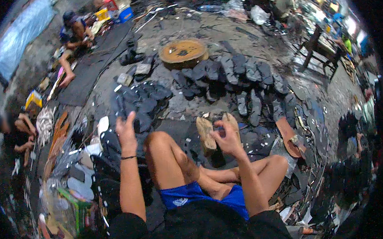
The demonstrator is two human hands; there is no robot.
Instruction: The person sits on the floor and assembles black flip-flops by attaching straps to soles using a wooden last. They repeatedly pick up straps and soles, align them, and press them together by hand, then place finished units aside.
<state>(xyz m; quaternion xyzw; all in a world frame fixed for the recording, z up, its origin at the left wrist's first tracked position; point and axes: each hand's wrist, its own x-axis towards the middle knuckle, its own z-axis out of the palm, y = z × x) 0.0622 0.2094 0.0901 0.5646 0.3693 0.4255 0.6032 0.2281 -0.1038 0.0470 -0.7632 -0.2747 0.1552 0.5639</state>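
Observation:
My left hand is raised above the left side of a cluster of dark shoe pieces, its thumb and fingers apart and nothing seen in it. In front of my crossed leg stand two tan foot-shaped pieces that look like shoe lasts, a left one and a right one. My right hand is at the right one and partly covers it. Its thumb and forefinger curve toward the left one with a gap between them; whether they touch it I cannot tell.
Rows of black shoe soles lie ahead, before a round wooden block. A brown sandal-like piece lies right of my knee. Scraps and bags crowd my left. Other people sit at the left and far right, near a dark chair.

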